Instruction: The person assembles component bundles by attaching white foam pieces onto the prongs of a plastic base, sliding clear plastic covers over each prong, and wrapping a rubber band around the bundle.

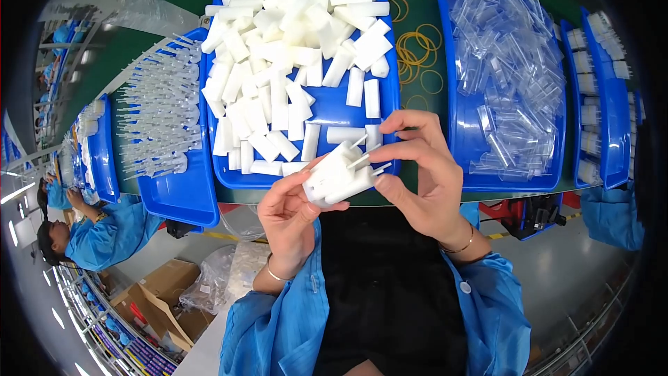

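My left hand grips a small bundle of white plastic tubes from its left and lower side. Several thin white stems poke out of the bundle's right end. Around those stems curl the thumb and fingers of my right hand, their tips against the stem ends. Both hands are just in front of a blue tray heaped with loose white tubes of the same look. How the pieces in the bundle join is partly hidden by my fingers.
Clear plastic sleeves fill a blue tray on the right; yellow rubber bands lie between the trays. White stemmed parts stand massed at left beside another blue tray. A co-worker sits far left; an open carton is below.
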`<move>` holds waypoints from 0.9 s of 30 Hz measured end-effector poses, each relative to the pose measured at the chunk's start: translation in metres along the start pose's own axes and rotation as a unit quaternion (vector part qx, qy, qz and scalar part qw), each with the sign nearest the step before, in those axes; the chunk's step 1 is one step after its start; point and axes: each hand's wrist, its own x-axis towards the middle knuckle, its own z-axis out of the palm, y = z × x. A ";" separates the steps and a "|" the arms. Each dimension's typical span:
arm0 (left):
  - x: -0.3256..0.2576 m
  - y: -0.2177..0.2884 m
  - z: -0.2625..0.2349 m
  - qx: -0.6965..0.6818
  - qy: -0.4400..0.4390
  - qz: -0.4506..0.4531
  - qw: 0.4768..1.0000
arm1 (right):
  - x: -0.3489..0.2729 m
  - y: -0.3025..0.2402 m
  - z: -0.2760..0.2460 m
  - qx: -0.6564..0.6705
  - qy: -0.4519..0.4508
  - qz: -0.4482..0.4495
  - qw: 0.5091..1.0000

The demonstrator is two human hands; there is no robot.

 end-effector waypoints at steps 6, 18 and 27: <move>-0.001 0.000 0.006 0.018 0.004 -0.005 1.000 | -0.001 0.004 -0.003 -0.043 -0.018 -0.061 0.997; -0.001 -0.002 0.012 -0.025 -0.027 -0.004 0.999 | -0.006 0.001 -0.006 -0.029 0.009 -0.056 0.998; 0.006 0.002 0.017 -0.005 -0.028 -0.018 0.999 | 0.002 -0.002 -0.012 -0.060 -0.021 -0.059 0.996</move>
